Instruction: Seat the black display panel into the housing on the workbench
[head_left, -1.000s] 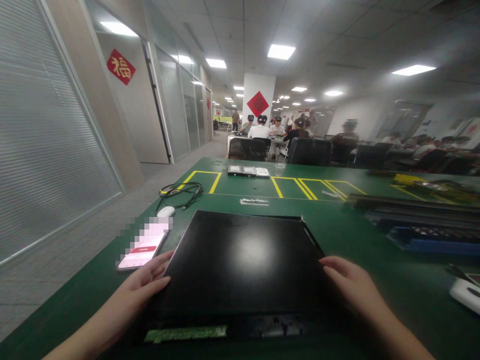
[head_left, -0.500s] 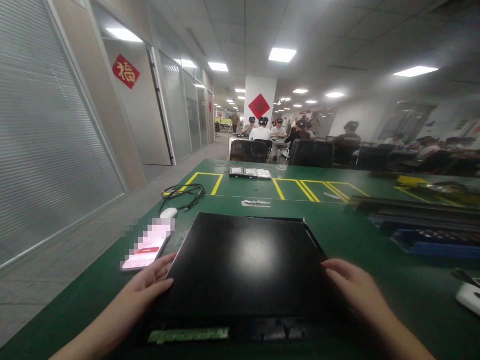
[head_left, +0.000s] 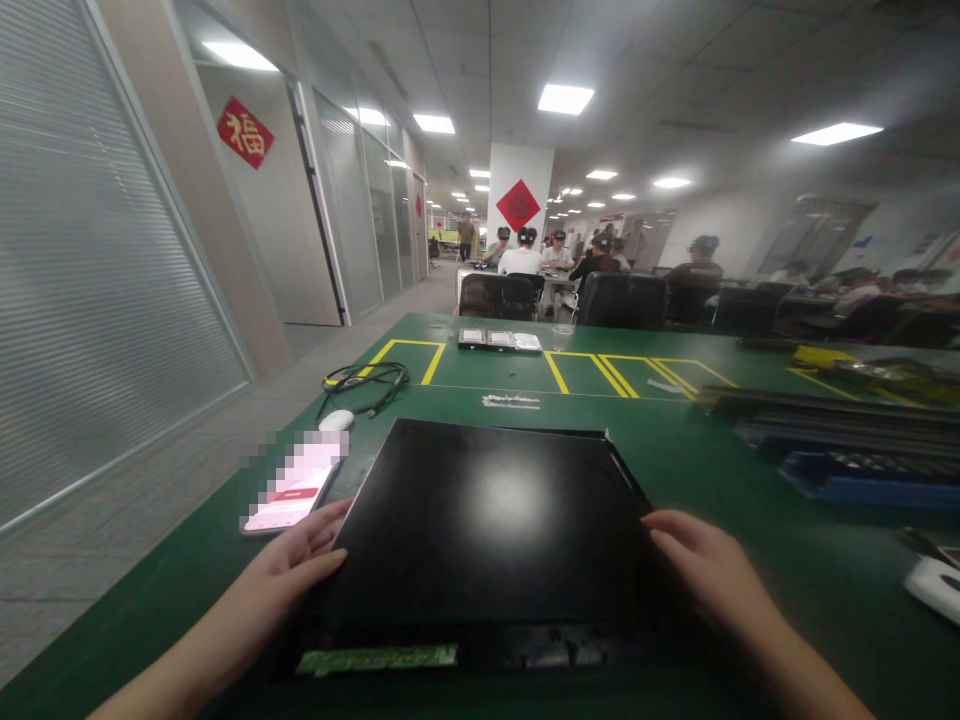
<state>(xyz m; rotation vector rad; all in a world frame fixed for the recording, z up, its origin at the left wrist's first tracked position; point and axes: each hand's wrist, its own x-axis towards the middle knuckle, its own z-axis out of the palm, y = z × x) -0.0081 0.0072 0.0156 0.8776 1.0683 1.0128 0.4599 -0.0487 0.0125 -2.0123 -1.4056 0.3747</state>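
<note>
A black LCD panel with a glossy glare spot lies between my hands above the green table. Along its near edge runs a dark strip bearing a green circuit board. My left hand grips the panel's left edge, thumb on top and fingers at the side. At the right edge, my right hand holds it with the fingertips, partly hidden behind the rim. Part of another dark edge shows behind the panel's far right corner; what it belongs to is hidden.
Left of the panel are a phone, a white mouse and a coiled black cable. Several hard drives sit at the back of the green table. To the right are a blue tray and a white object. People sit beyond.
The view has tipped slightly, shifting the scene a little upward. Both hands keep their hold on the LCD panel, which has barely moved.
</note>
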